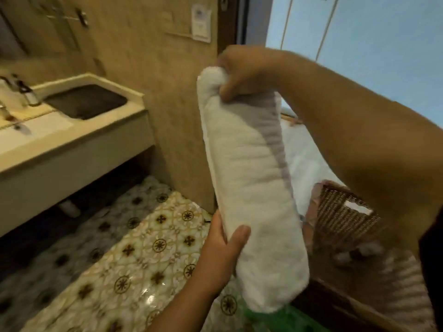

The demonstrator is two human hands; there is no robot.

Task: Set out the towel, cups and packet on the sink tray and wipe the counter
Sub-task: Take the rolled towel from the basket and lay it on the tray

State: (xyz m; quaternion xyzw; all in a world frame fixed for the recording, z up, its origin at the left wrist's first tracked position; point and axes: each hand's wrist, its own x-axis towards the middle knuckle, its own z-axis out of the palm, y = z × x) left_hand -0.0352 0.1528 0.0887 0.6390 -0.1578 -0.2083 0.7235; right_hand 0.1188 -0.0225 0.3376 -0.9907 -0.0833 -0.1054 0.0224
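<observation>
A white towel point(249, 183), folded into a long narrow strip, hangs upright in the air at the centre of the head view. My right hand point(242, 73) pinches its top end from above. My left hand point(223, 250) grips its lower part from the left side, thumb across the front. At the left stands the pale sink counter point(79, 144) with a dark tray point(86, 100) lying on its right end. Neither cups nor a packet can be seen.
A tap point(21, 92) stands at the counter's far left. Patterned floor tiles point(148, 248) lie below. A beige wall point(172, 97) runs behind the towel. A brown wicker basket point(342, 219) sits at the right, something green point(285, 317) near the bottom edge.
</observation>
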